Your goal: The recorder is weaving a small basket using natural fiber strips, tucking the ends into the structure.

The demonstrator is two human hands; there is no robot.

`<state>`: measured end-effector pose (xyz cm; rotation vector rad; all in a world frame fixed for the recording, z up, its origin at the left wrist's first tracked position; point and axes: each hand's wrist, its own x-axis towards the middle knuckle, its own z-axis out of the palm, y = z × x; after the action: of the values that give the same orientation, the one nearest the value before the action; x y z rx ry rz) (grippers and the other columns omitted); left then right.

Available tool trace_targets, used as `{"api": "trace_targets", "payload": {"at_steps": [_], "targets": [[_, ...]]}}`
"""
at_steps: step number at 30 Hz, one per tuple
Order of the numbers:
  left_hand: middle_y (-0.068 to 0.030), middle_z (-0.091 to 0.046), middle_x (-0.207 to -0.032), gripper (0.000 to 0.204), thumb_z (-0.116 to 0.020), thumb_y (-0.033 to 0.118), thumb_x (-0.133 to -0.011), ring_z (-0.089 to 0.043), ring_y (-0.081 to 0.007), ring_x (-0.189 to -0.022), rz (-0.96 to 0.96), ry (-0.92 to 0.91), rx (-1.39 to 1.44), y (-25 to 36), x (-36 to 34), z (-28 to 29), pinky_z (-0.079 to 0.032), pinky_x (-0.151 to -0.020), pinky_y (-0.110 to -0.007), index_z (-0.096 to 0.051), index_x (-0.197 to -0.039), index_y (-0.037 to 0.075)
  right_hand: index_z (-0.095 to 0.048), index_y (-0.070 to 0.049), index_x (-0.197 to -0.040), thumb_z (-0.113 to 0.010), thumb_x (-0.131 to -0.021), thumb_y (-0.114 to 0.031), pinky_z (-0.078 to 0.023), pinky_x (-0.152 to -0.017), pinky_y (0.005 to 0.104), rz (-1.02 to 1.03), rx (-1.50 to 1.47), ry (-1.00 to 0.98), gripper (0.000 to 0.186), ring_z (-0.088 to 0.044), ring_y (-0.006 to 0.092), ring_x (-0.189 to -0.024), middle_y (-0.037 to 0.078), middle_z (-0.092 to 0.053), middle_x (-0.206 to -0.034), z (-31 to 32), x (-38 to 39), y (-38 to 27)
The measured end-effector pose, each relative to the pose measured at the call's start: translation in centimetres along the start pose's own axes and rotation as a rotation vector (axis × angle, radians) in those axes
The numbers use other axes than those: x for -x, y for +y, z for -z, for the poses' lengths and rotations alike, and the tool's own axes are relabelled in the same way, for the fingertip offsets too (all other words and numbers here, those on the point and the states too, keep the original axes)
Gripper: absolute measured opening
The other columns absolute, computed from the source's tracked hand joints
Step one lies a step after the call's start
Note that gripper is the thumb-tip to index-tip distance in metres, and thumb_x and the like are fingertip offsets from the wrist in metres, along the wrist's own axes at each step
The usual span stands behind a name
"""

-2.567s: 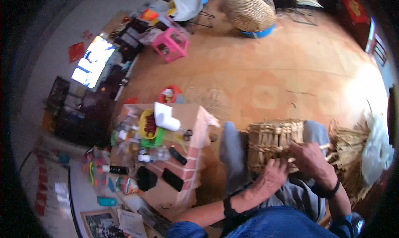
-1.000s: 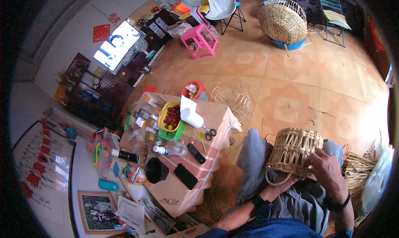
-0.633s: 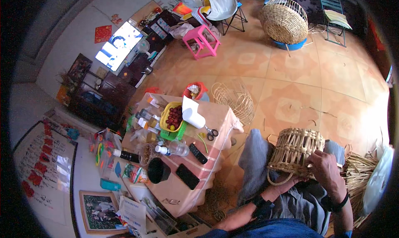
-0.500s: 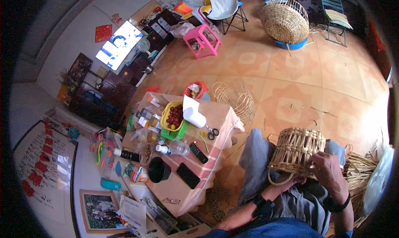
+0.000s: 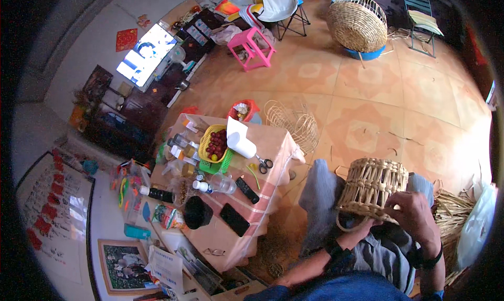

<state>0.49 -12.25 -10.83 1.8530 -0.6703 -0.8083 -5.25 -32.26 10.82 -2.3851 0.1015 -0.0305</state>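
A small woven straw basket (image 5: 371,185) with open-work sides rests tilted on my lap, between my knees. One straw loop handle (image 5: 344,225) sticks out at its lower left. My left hand (image 5: 363,229) is closed on the basket's near rim from below, its fingertips partly hidden. At the rim's right side my right hand (image 5: 415,213) is closed in a pinch, with thumb and fingers together against the weave. Whatever lies between those fingers is too small to make out.
Loose straw (image 5: 451,209) and a pale plastic bag (image 5: 478,225) lie to my right. A cloth-covered table (image 5: 268,196) at left bears scissors (image 5: 265,165), a phone, bottles and a fruit basket. A wire-like basket frame (image 5: 294,125) stands behind it. Farther off are a pink stool (image 5: 252,49) and a large woven basket (image 5: 357,25).
The whole view has shifted slightly. My right fingers have moved a little at the rim; both hands remain at the straw basket.
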Motion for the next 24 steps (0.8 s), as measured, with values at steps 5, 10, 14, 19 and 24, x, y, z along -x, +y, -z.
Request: {"api": "trace_targets", "payload": {"at_steps": [5, 10, 14, 19, 24], "targets": [[-0.0122, -0.069, -0.134, 0.041, -0.052, 0.030, -0.113, -0.065, -0.0283, -0.121, 0.250, -0.066, 0.487, -3.7, 2.2, -2.2, -0.052, -0.109, -0.043, -0.062, -0.144, 0.005, -0.072, 0.001, -0.101, -0.071, -0.092, 0.000, -0.057, -0.079, 0.0387, -0.036, -0.071, 0.200, 0.010, -0.074, 0.0282, -0.088, 0.013, -0.075, -0.094, 1.2, 0.2, 0.8], [-0.0226, -0.071, -0.123, 0.037, -0.066, 0.020, -0.100, -0.067, -0.0391, -0.117, -0.248, 0.046, -0.310, -1.5, 0.8, -2.1, -0.053, -0.104, -0.050, -0.069, -0.130, 0.000, -0.071, 0.000, -0.110, -0.060, -0.082, 0.014, -0.059, -0.082, 0.0406, -0.020, -0.090, 0.249, 0.033, -0.073, 0.0328, -0.096, 0.016, -0.072, -0.101, -0.1, 3.2, 5.9], [-0.0192, -0.071, -0.123, 0.034, -0.068, 0.017, -0.101, -0.068, -0.0367, -0.115, -0.229, 0.104, -0.192, -2.1, 0.3, -1.6, -0.054, -0.105, -0.047, -0.068, -0.130, 0.000, -0.066, -0.001, -0.109, -0.069, -0.086, -0.002, -0.060, -0.082, 0.0492, 0.029, -0.130, 0.131, 0.023, -0.071, 0.0442, -0.096, 0.020, -0.070, -0.099, -1.9, 5.1, 6.6], [-0.0131, -0.071, -0.134, 0.041, -0.073, 0.009, -0.101, -0.066, -0.0272, -0.129, -0.096, 0.102, 0.526, 0.0, 2.0, -0.4, -0.048, -0.116, -0.042, -0.066, -0.140, 0.000, -0.068, -0.001, -0.110, -0.072, -0.095, -0.008, -0.058, -0.082, 0.0486, -0.098, -0.383, -0.039, 0.017, -0.072, 0.0439, -0.095, 0.021, -0.072, -0.097, -3.2, 6.3, 6.0], [-0.0096, -0.064, -0.148, 0.061, -0.076, 0.013, -0.099, -0.058, -0.0244, -0.139, -0.067, -0.026, 0.948, 6.2, 2.6, -0.1, -0.044, -0.120, -0.041, -0.053, -0.155, 0.003, -0.071, -0.002, -0.110, -0.076, -0.098, -0.013, -0.057, -0.081, 0.0434, 0.009, -0.395, 0.206, 0.017, -0.072, 0.0364, -0.092, 0.018, -0.073, -0.097, -4.2, 4.9, 7.2]]}}
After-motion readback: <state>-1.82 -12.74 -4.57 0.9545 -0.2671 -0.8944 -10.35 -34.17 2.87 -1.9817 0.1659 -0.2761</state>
